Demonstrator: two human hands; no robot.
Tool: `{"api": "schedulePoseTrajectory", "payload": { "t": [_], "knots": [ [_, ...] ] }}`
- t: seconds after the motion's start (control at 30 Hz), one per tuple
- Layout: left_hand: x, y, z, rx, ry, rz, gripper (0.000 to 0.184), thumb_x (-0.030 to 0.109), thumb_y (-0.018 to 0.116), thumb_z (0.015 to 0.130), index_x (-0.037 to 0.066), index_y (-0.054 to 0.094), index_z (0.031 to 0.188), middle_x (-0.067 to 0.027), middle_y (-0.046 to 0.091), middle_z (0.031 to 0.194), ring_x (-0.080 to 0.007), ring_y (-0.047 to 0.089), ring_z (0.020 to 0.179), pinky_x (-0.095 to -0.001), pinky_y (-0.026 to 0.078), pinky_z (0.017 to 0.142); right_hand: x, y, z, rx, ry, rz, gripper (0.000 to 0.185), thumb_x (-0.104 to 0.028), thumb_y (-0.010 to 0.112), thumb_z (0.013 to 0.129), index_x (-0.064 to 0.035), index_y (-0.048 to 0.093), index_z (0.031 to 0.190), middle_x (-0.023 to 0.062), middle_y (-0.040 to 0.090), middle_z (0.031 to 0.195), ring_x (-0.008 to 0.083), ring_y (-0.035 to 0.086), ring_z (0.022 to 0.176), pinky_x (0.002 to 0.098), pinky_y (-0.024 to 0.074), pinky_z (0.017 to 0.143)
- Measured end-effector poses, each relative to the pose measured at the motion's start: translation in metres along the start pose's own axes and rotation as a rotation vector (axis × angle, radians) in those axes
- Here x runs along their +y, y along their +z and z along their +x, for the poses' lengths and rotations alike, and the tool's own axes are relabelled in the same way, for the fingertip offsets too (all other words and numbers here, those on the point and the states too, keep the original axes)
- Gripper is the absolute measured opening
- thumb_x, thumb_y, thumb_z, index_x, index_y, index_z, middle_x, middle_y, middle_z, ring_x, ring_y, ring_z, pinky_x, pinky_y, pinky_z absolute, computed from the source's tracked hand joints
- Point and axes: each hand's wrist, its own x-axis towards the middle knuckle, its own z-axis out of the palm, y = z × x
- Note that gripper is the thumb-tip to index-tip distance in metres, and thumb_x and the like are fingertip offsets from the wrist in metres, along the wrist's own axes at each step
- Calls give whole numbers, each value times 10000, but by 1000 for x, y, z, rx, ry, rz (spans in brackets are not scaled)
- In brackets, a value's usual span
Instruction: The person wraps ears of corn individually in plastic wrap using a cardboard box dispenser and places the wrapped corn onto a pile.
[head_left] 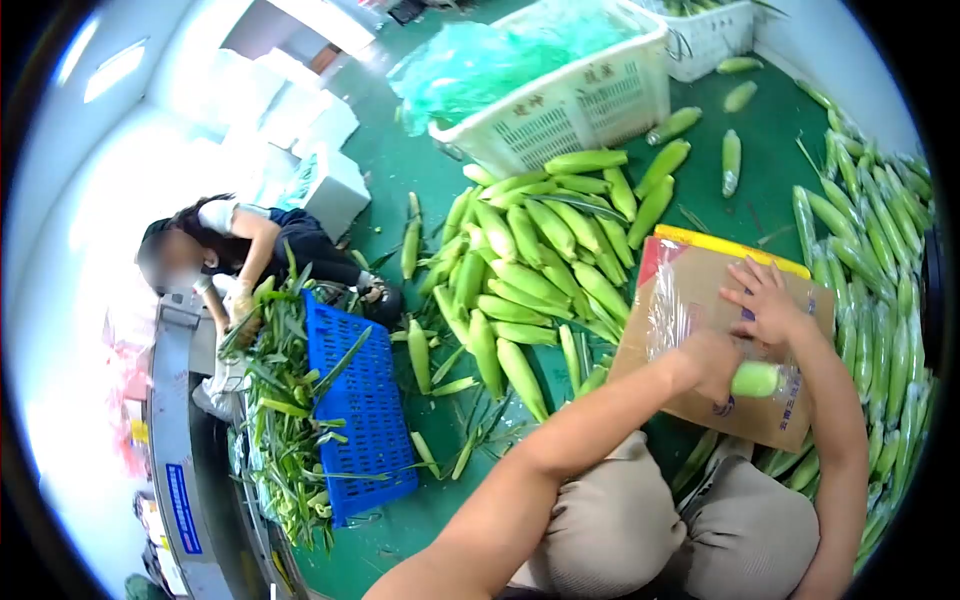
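Observation:
A flat cardboard piece (700, 265) lies in front of my knees, with clear plastic film (672, 322) on it. My left hand (712, 365) is closed over the board, its fingers curled at one end of a pale green ear of corn (756, 379). The corn's other end sticks out to the right, with clear plastic about it. Just above, my right hand (768, 305) is open, its fingers spread over the cardboard. A yellow strip (730, 250) runs along the board's far edge.
Unwrapped corn (530, 260) is heaped left of the board; plastic-wrapped ears (880, 290) are piled at right. A white crate (560, 110) holds green plastic bags. Beside a blue basket (355, 400) with husks (285, 390), another person (250, 240) handles leaves. White boxes (325, 195) stand behind.

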Motion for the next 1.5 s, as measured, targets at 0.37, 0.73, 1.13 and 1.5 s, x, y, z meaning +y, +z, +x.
{"api": "schedulePoseTrajectory", "payload": {
  "t": [0.37, 0.73, 1.13, 1.5],
  "knots": [
    [20, 26, -65, -140, -46, -149, 665, 338, 871, 640, 99, 689, 1234, -211, 716, 1165, -393, 669, 1117, -466, 528, 965, -59, 15, -38, -22, 26, 56, 811, -580, 685, 884, -234, 443, 1576, 67, 240, 1716, 321, 116, 1601, 576, 10, 1278],
    [17, 13, -70, -174, -75, -200, 721, 313, 860, 672, 108, 617, 1319, -197, 713, 1196, -372, 676, 1121, -476, 534, 947, -54, 19, -39, 16, 28, 57, 807, -552, 708, 873, -264, 436, 1576, 70, 265, 1706, 337, 141, 1594, 592, 25, 1276],
    [-9, 102, -70, -839, 170, -434, 556, 327, 826, 701, 29, 701, 1153, -158, 723, 1020, -320, 667, 1013, -442, 521, 874, -47, 18, -38, 1, 55, 54, 787, -563, 679, 906, -264, 417, 1585, 32, 236, 1717, 289, 121, 1601, 555, 18, 1286],
    [0, 118, -107, -735, -46, -495, 585, 462, 760, 811, 18, 720, 1190, -167, 695, 1195, -272, 659, 1042, -402, 539, 847, -66, 17, -38, -48, 75, -26, 887, -473, 696, 922, -138, 284, 1633, 90, 151, 1733, 299, 80, 1606, 545, 35, 1287]
  ]
}}
